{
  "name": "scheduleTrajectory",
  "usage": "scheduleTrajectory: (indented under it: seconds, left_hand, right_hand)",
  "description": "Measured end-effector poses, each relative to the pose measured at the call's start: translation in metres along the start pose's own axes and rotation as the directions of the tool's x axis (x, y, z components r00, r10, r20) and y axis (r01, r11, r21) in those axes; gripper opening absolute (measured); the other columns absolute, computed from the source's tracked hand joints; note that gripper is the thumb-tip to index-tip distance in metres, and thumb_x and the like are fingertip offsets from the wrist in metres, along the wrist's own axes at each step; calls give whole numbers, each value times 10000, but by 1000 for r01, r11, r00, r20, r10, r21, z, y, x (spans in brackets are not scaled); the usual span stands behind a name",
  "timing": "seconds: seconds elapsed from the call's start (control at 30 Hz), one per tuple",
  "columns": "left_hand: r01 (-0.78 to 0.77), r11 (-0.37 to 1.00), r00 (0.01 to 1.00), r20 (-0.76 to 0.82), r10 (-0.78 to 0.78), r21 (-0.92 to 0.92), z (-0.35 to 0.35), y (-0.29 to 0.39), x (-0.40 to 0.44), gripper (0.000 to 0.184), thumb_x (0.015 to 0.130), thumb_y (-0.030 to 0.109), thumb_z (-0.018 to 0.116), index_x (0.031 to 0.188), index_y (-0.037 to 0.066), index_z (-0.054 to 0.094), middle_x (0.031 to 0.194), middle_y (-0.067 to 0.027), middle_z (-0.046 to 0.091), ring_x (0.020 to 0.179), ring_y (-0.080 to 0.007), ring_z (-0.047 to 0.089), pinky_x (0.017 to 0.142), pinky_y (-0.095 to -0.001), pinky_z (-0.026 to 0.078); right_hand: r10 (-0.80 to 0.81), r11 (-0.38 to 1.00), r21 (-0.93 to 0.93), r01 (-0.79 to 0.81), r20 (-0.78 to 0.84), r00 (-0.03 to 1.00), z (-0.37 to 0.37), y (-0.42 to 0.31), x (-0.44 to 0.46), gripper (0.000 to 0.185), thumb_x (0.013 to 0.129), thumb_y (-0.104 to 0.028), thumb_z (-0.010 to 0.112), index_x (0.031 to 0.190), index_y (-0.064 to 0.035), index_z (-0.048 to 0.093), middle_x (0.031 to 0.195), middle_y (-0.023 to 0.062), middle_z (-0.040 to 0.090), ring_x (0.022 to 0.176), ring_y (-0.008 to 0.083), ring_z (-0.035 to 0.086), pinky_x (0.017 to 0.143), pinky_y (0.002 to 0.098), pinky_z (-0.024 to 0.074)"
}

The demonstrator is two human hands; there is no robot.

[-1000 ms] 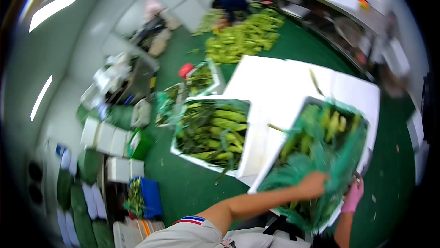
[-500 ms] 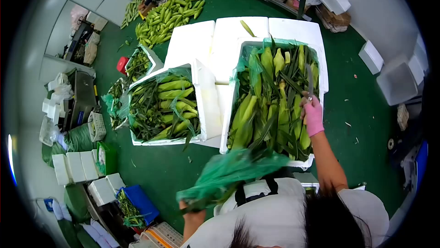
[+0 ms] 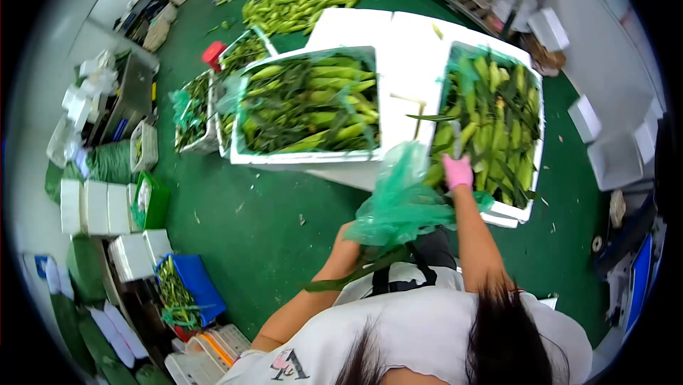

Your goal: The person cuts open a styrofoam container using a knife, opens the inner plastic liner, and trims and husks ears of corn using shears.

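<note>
Green plastic film (image 3: 398, 207) is hanging in a loose bunch around 4 o'clock from centre in the head view, overlapping the near left corner of a white foam box (image 3: 509, 213). The left hand (image 3: 344, 246) is gripping one side of it, fingers mostly hidden, and a long dark leaf (image 3: 356, 273) is dangling just below. The right hand (image 3: 459, 171), pink glove on, is holding a knife (image 3: 456, 136) in a fist, blade pointing roughly at 12. That box is sitting between 2 and 3, packed with corn ears (image 3: 484, 144) in husks. Another foam box (image 3: 306, 159), also loaded, is sitting at 11. Further out, a corn pile (image 3: 306, 1) is lying just shy of 12, and a blue bin (image 3: 206, 289) is standing near 8.
</note>
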State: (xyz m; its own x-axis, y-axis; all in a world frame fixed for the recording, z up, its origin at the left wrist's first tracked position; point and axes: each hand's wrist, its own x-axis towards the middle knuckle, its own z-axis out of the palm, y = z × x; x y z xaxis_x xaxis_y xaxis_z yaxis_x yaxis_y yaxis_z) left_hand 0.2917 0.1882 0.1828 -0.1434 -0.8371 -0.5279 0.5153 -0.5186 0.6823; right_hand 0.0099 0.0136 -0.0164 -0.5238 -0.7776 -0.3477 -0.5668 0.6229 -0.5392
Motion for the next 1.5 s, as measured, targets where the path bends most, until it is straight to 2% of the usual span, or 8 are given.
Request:
scheduleTrajectory:
  seconds: [0.3, 0.47, 0.67, 0.83, 0.9, 1.17, 1.27, 1.5]
  left_hand:
    - [-175, 947, 805, -593, -20, -269, -182, -2, -120, 187, 954, 274, 576, 1025, 108, 624, 1014, -55, 627, 957, -196, 603, 836, -367, 509]
    - [-723, 690, 219, -959, 179, -36, -343, 57, -270, 369, 965, 413, 501, 1141, 98, 577, 1053, -64, 597, 980, -253, 609, 910, -458, 527]
    - [-435, 896, -203, -979, 6, 95, -375, -46, -347, 335, 950, 402, 575, 1106, 110, 627, 1067, -73, 611, 977, -244, 589, 805, -440, 514]
    - [173, 876, 275, -876, 396, 450, -376, -134, -268, 145, 730, 166, 663, 722, 22, 649, 553, -100, 588, 508, -269, 601, 528, -420, 497]
    - [528, 629, 482, -812, 330, 570, -272, -19, -234, 244, 707, 219, 673, 870, 40, 689, 791, -204, 674, 751, -392, 663, 658, -467, 516]
    - [-877, 456, 78, -894, 441, 149, -385, 66, -224, 176, 939, 190, 552, 1037, 64, 627, 966, -46, 655, 897, -185, 626, 812, -346, 514]
    - [-961, 272, 56, -943, 328, 38, -425, 100, -251, 207, 963, 257, 544, 1061, 98, 632, 965, -26, 639, 902, -146, 610, 820, -314, 514]
    - [-973, 77, 212, -711, 670, -217, -550, 194, -248, 341, 951, 348, 481, 846, 63, 636, 864, -106, 678, 800, -255, 651, 781, -426, 550]
  right_hand:
    - [127, 413, 909, -65, 13, 992, -88, 7, 63, 319, 902, -403, 681, 1099, -158, 625, 724, -5, 554, 458, 111, 444, 410, 247, 360]
    - [29, 806, 585, 90, -192, 981, -139, -10, 172, 524, 884, -414, 689, 1243, -48, 578, 1075, 67, 646, 816, 191, 611, 627, 318, 499]
    - [-426, 834, 165, 527, -416, 803, -40, -111, 13, 470, 930, -326, 615, 1252, 16, 606, 1093, 199, 677, 895, 279, 639, 820, 375, 488]
    - [-483, 863, 444, 242, 583, 653, 110, -180, -244, 281, 885, -60, 638, 1164, -38, 657, 922, 6, 639, 785, 111, 577, 647, 244, 469]
    - [-793, 573, 661, 484, 596, 125, 125, -214, -364, 345, 847, -31, 673, 1190, -65, 668, 903, -12, 615, 620, 49, 497, 551, 222, 419]
    - [-388, 611, 664, 431, 725, -569, 252, -275, -562, 704, 824, -127, 733, 1449, -21, 425, 988, 35, 602, 844, 108, 558, 708, 255, 482]
    - [-370, 756, 613, 230, 689, -623, 262, -304, -628, 989, 747, -84, 817, 1546, -48, 236, 1390, 110, 515, 1136, 141, 539, 931, 277, 483]
    - [-228, 913, 292, 283, 944, -239, 376, -379, -627, 410, 774, -45, 739, 1163, -26, 609, 803, 17, 642, 543, 106, 575, 473, 255, 460]
